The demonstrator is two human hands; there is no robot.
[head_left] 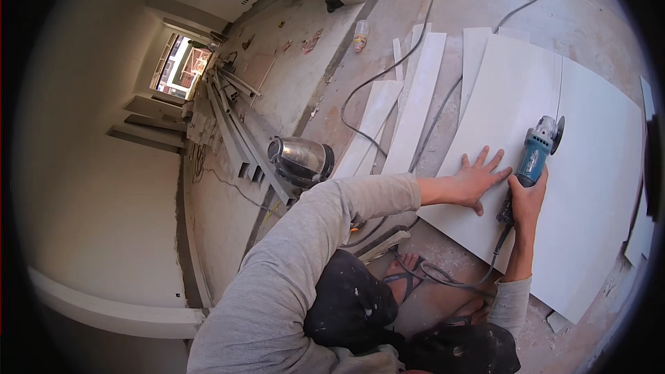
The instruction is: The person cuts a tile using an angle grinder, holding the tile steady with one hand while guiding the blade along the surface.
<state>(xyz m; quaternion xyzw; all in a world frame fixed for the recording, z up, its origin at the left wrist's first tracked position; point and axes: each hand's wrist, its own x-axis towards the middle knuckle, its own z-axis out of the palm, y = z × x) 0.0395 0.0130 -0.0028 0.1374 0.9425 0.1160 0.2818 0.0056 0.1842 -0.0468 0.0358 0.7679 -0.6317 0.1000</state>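
Note:
My right hand (pixel 528 197) is wrapped round the body of a blue angle grinder (pixel 534 155). The grinder's dark disc (pixel 558 134) stands on edge over a large white tile (pixel 599 166), near a thin line that runs along the tile away from me. Whether the disc touches the surface I cannot tell. Flat on the same tile, left of the grinder, rests my left hand (pixel 480 180) with its fingers spread. From the grinder's rear a black cord (pixel 496 253) drops past the tile's near edge toward my feet.
Several cut tile strips (pixel 419 107) lie left of the large tile, with dark cables (pixel 350 100) crossing them. A metal pot (pixel 301 161) stands beside long metal profiles (pixel 239 135). Farther off are a plastic bottle (pixel 361 36) and a bright window (pixel 181 68). More tile pieces (pixel 641 239) edge the right side.

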